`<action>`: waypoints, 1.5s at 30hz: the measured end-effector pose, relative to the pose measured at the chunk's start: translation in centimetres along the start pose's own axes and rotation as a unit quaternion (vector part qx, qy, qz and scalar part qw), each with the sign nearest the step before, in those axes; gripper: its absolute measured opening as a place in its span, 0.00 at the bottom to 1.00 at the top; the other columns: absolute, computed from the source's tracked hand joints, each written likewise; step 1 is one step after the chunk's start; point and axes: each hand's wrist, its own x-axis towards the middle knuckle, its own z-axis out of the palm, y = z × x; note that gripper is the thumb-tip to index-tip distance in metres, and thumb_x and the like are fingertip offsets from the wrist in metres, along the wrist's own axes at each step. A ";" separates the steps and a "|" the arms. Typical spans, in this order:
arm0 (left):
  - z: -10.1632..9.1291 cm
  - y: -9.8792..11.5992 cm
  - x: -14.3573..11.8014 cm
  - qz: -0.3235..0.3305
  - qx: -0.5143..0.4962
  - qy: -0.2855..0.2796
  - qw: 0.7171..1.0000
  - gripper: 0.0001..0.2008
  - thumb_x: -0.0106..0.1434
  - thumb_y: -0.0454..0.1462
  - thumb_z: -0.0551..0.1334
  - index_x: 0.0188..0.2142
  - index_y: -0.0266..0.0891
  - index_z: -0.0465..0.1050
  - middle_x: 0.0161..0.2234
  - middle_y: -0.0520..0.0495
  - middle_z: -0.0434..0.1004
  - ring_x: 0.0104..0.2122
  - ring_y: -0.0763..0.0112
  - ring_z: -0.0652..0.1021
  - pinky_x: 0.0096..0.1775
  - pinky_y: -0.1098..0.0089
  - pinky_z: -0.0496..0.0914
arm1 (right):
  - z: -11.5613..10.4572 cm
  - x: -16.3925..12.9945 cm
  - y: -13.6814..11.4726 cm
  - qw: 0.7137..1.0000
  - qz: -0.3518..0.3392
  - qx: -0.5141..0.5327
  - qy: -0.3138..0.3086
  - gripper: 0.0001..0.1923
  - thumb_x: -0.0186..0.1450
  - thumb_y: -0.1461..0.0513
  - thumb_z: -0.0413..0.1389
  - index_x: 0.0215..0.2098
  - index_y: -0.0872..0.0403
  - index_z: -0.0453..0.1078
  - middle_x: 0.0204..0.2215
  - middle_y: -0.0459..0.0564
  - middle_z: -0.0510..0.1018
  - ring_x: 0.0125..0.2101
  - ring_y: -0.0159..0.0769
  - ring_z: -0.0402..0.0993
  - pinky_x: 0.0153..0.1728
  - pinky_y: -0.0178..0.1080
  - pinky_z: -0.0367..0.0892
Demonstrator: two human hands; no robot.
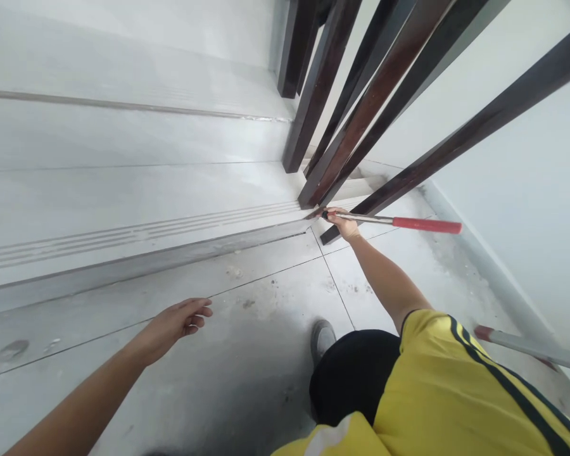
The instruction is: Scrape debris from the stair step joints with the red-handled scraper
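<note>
The long-handled scraper [389,221] lies nearly level at the foot of the dark balusters [342,152], its long axis running left to right: blade end (probably a blade, too small to be sure) at the step's nosing [180,225], red grip out to the right. The right hand [341,223] is clenched around the shaft near the blade end. The left hand [178,320] hovers loose and empty over the floor tiles [247,354], well apart.

Left hand [178,322] open, fingers spread — hovering; right hand [341,223] clenched, arm outstretched.
</note>
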 end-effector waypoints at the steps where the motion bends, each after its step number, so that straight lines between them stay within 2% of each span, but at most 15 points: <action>1: 0.0 0.0 -0.1 -0.005 0.001 0.007 1.000 0.22 0.53 0.52 0.62 0.40 0.39 0.73 0.40 0.44 0.72 0.31 0.73 0.72 0.35 0.72 0.68 | 0.0 0.0 0.0 1.000 -0.002 0.004 0.001 0.20 0.47 0.51 0.63 0.34 0.53 0.71 0.34 0.49 0.78 0.39 0.39 0.75 0.43 0.44 0.69; 5: 0.2 -0.2 -0.3 -0.008 0.004 0.006 1.000 0.22 0.52 0.51 0.63 0.39 0.39 0.73 0.38 0.44 0.73 0.30 0.73 0.72 0.34 0.71 0.68 | -0.1 -1.0 -0.6 1.000 -0.006 0.018 0.001 0.21 0.47 0.52 0.64 0.35 0.53 0.71 0.34 0.49 0.78 0.39 0.39 0.74 0.43 0.45 0.69; 7: 0.0 -0.3 -0.3 -0.003 0.004 0.003 1.000 0.22 0.52 0.51 0.63 0.39 0.40 0.73 0.38 0.45 0.73 0.30 0.74 0.72 0.34 0.71 0.68 | -0.5 -2.1 -1.3 0.999 -0.011 0.018 0.026 0.20 0.47 0.52 0.64 0.35 0.54 0.71 0.35 0.49 0.78 0.39 0.40 0.75 0.43 0.45 0.71; 10: -0.4 -0.5 -0.4 -0.007 0.009 0.011 1.000 0.22 0.52 0.52 0.63 0.40 0.40 0.73 0.39 0.45 0.73 0.31 0.74 0.72 0.34 0.72 0.68 | -1.5 -3.6 -2.1 0.992 -0.022 0.023 0.123 0.19 0.51 0.51 0.62 0.34 0.54 0.71 0.33 0.50 0.77 0.33 0.39 0.77 0.37 0.44 0.74; 13: -0.4 -0.4 -0.6 -0.013 0.011 0.018 1.000 0.22 0.52 0.52 0.63 0.40 0.40 0.73 0.39 0.45 0.73 0.32 0.73 0.72 0.35 0.72 0.68 | -2.2 -4.1 -2.3 0.973 0.010 -0.022 0.230 0.19 0.53 0.48 0.60 0.29 0.56 0.70 0.22 0.50 0.76 0.21 0.40 0.75 0.25 0.43 0.74; 15: -0.1 -0.2 -0.6 -0.014 0.014 0.018 1.000 0.22 0.51 0.52 0.63 0.40 0.40 0.73 0.38 0.45 0.73 0.32 0.72 0.72 0.35 0.71 0.68 | -2.0 -3.8 -2.1 0.959 0.045 -0.063 0.271 0.21 0.53 0.47 0.59 0.24 0.57 0.70 0.15 0.50 0.73 0.17 0.41 0.73 0.20 0.42 0.72; 18: 0.7 0.1 -0.6 -0.014 0.027 0.017 0.999 0.23 0.50 0.51 0.64 0.39 0.39 0.73 0.38 0.45 0.73 0.30 0.73 0.72 0.35 0.71 0.68 | -0.9 -2.8 -1.4 0.948 0.066 -0.082 0.301 0.22 0.53 0.46 0.57 0.20 0.57 0.69 0.13 0.50 0.72 0.16 0.41 0.72 0.17 0.40 0.71; 24: 0.8 0.0 -1.0 -0.006 0.034 0.028 0.999 0.23 0.50 0.53 0.63 0.38 0.39 0.74 0.37 0.44 0.73 0.30 0.71 0.72 0.33 0.70 0.68 | 1.6 -1.3 -0.7 0.947 0.040 -0.095 0.306 0.22 0.51 0.45 0.58 0.23 0.56 0.72 0.15 0.49 0.73 0.19 0.38 0.74 0.21 0.37 0.72; 28: 0.4 -0.4 -0.9 -0.010 0.035 0.027 0.999 0.23 0.51 0.53 0.63 0.40 0.39 0.73 0.38 0.44 0.73 0.30 0.72 0.72 0.34 0.70 0.68 | 1.8 -0.4 -2.1 0.939 0.052 -0.145 0.309 0.22 0.52 0.45 0.57 0.21 0.57 0.72 0.14 0.50 0.73 0.18 0.38 0.73 0.22 0.36 0.71; 31: 0.3 -0.5 -0.6 -0.021 0.039 0.021 0.999 0.25 0.52 0.53 0.62 0.41 0.38 0.72 0.39 0.44 0.72 0.31 0.71 0.72 0.35 0.70 0.68 | 2.2 0.4 -3.5 0.931 0.061 -0.217 0.288 0.23 0.53 0.45 0.56 0.21 0.58 0.72 0.16 0.52 0.74 0.22 0.38 0.75 0.25 0.34 0.70; 37: 0.2 -0.3 -0.5 -0.023 0.034 0.020 0.999 0.25 0.52 0.53 0.61 0.42 0.38 0.71 0.39 0.45 0.72 0.31 0.72 0.71 0.35 0.71 0.67 | 2.9 1.9 -4.3 0.889 0.066 -0.363 0.270 0.21 0.57 0.49 0.51 0.23 0.58 0.73 0.18 0.54 0.75 0.30 0.41 0.76 0.33 0.35 0.68; 42: -0.3 -0.7 -0.9 -0.013 0.029 0.018 0.999 0.24 0.53 0.53 0.61 0.42 0.38 0.71 0.39 0.45 0.72 0.31 0.73 0.71 0.35 0.71 0.66 | 2.2 1.9 -3.2 0.856 0.074 -0.437 0.266 0.20 0.58 0.51 0.51 0.24 0.60 0.73 0.23 0.59 0.77 0.31 0.42 0.76 0.36 0.36 0.67; 45: -0.6 -1.0 -1.1 -0.009 0.031 0.021 0.999 0.24 0.53 0.53 0.61 0.42 0.38 0.71 0.39 0.44 0.72 0.31 0.73 0.71 0.34 0.71 0.66 | 2.6 1.6 -3.3 0.843 0.045 -0.455 0.284 0.21 0.57 0.49 0.53 0.26 0.60 0.73 0.27 0.61 0.77 0.33 0.43 0.75 0.37 0.38 0.66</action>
